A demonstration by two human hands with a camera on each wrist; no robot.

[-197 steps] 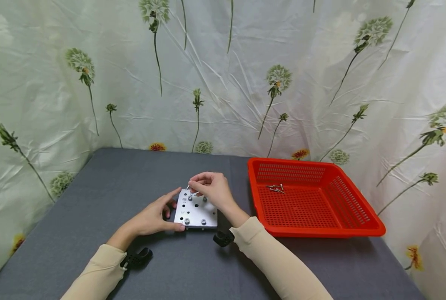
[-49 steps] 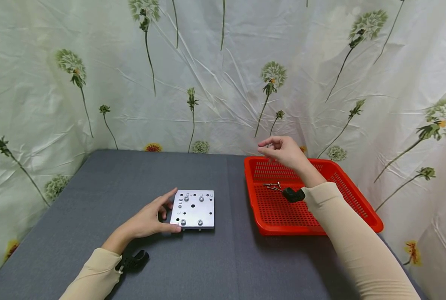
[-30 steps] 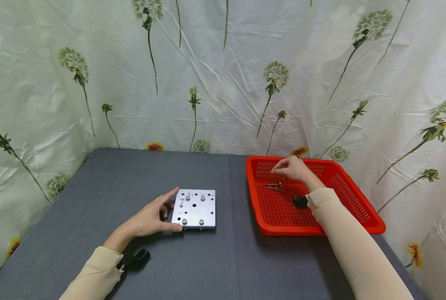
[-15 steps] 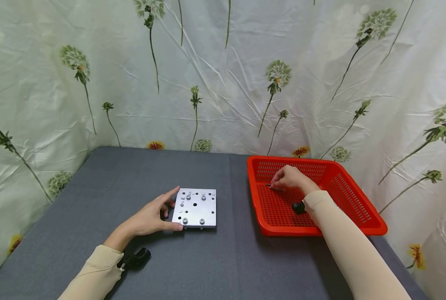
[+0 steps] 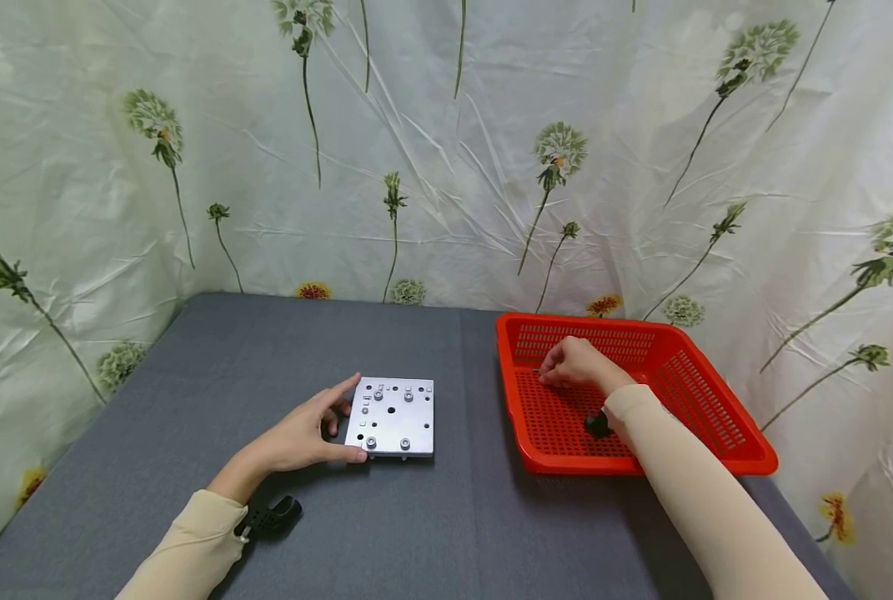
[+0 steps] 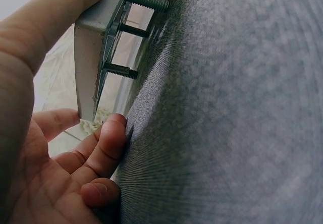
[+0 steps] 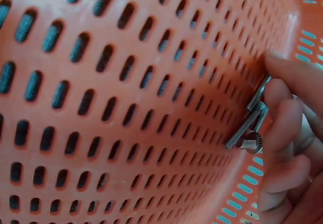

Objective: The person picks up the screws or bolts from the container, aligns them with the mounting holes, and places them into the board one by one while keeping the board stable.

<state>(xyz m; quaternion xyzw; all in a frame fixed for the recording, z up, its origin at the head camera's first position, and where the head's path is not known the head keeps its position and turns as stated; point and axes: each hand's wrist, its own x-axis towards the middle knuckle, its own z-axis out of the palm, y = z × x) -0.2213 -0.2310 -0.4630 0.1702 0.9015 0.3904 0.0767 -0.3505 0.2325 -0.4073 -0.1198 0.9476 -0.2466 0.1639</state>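
A silver metal plate with holes and several socket-head screws lies on the grey cloth. My left hand grips its left side, thumb at the near corner and index finger at the far one. In the left wrist view, threaded screw ends stick out under the plate, and the other fingers curl beside it. My right hand is down in the red basket. Its thumb and index finger meet at the end of a screw, beside other loose screws on the basket floor.
The basket has raised, slotted walls and stands right of the plate. Grey cloth covers the table. A flowered white curtain hangs along the back and sides. Black wrist mounts sit under the sleeves.
My right hand has left the plate, swung over the basket and lowered to the loose screws inside. A screw now stands nearer the plate's left edge. My left hand stays on the plate.
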